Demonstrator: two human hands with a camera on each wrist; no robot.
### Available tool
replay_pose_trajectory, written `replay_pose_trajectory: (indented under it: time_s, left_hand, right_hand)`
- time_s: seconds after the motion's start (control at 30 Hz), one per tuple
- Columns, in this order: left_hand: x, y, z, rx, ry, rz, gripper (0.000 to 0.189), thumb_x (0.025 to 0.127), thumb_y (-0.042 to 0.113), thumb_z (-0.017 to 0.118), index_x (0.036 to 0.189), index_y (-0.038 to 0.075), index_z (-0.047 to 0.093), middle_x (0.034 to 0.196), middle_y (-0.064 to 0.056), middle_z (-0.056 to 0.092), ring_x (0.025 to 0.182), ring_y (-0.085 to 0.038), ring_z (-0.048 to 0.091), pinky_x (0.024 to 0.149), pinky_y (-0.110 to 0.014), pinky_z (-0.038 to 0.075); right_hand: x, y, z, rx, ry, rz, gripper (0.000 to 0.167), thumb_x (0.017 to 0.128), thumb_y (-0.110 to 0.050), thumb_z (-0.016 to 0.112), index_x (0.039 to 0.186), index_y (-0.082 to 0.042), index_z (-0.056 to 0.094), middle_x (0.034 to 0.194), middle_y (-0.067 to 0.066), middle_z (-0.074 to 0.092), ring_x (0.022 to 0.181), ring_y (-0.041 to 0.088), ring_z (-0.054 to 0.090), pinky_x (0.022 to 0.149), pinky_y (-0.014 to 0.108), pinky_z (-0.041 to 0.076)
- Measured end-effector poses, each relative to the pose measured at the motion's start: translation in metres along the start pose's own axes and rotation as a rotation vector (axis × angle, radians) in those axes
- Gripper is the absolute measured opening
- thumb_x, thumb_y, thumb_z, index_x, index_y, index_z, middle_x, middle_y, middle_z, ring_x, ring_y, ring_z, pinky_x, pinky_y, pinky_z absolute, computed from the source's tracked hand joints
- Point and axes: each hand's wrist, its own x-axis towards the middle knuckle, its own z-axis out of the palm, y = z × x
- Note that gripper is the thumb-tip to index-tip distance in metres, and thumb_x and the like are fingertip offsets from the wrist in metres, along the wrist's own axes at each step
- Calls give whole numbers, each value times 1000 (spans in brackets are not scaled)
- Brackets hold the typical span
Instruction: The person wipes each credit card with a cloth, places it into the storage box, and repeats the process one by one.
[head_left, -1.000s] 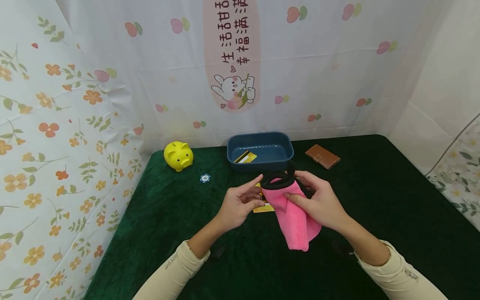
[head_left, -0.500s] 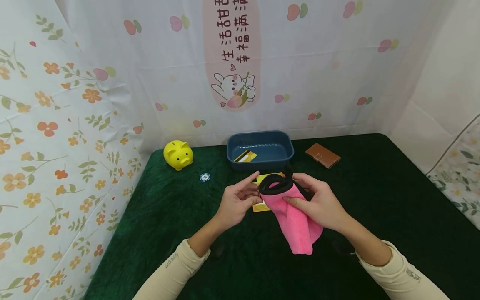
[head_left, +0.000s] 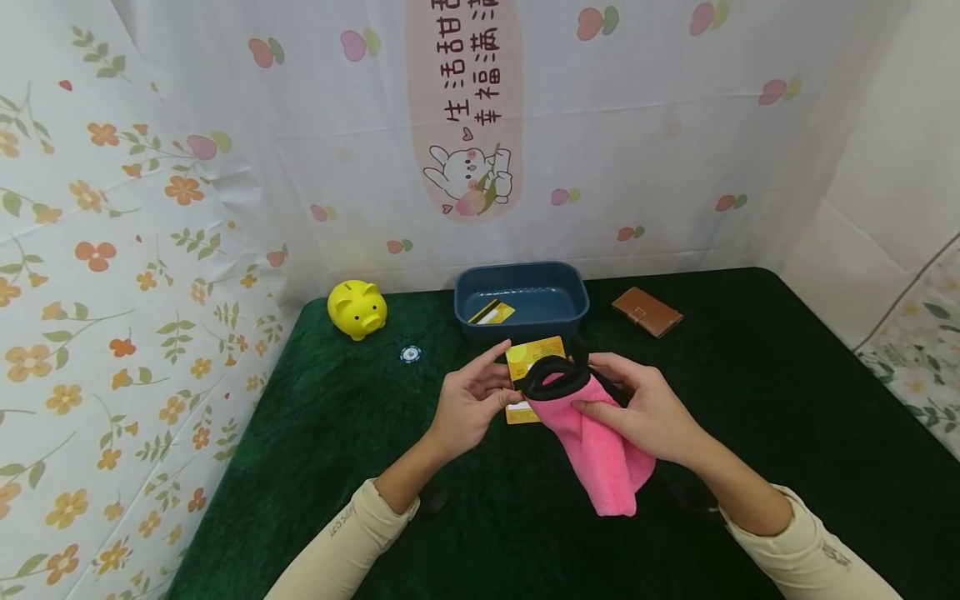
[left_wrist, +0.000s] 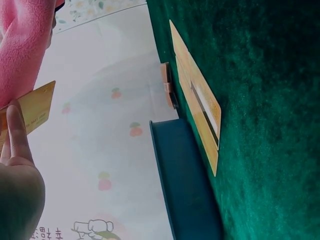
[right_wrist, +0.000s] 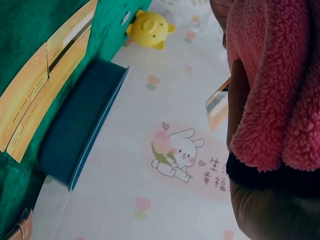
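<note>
My left hand (head_left: 467, 410) pinches a gold bank card (head_left: 534, 353) beside the round mouth of a pink plush pouch (head_left: 592, 450). In the left wrist view, a finger lies across the face of this card (left_wrist: 40, 107); the right wrist view shows its striped back (right_wrist: 217, 107). My right hand (head_left: 651, 415) grips the pouch near its black-trimmed opening, thumb on the front. The pouch hangs soft and tilted. Below it, several gold cards (right_wrist: 37, 95) lie on the green cloth, mostly hidden in the head view.
A blue tray (head_left: 522, 332) with one gold card (head_left: 492, 312) inside stands at the back. On its left are a yellow piggy bank (head_left: 357, 310) and a poker chip (head_left: 410, 354); on its right lies a brown wallet (head_left: 647, 312). A printed cloth wall rises behind.
The held card has come up into view beside the pouch mouth. My right hand and the pouch have shifted slightly down and right; the left hand has moved a little left.
</note>
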Motion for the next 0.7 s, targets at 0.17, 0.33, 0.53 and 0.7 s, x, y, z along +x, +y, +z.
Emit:
replay_pose_trajectory:
  time_s: [0.17,0.33,0.53,0.7]
  left_hand:
    - [-1,3,-1,10,13,-6,62,87,-10,67,144,-4,44,112,-27,68,96,-28,70,86,-35,57]
    - [-1,6,-1,6,16,22,61,88,-10,66,144,-7,42,114,-27,67,97,-32,69,86,-35,58]
    - [-4,7,-1,2,-8,10,60,89,-9,66,145,-5,43,115,-26,67,96,-31,69,85,-36,58]
    - [-5,9,-3,2,-5,0,59,89,-9,66,144,-4,44,115,-26,67,95,-31,69,83,-37,58]
  right_hand:
    - [-2,2,-3,-9,-2,0,43,88,-2,72,129,-7,59,113,7,70,84,13,63,67,27,54]
    - [-4,5,-8,-22,25,-11,45,88,1,71,130,-6,59,113,7,70,84,13,64,67,26,54]
    - [-11,10,-12,-34,58,14,46,87,2,72,131,-4,58,113,11,70,84,11,63,66,26,55]
    - [-11,13,-16,-52,82,14,47,87,2,72,131,-5,59,114,4,69,84,11,63,66,25,54]
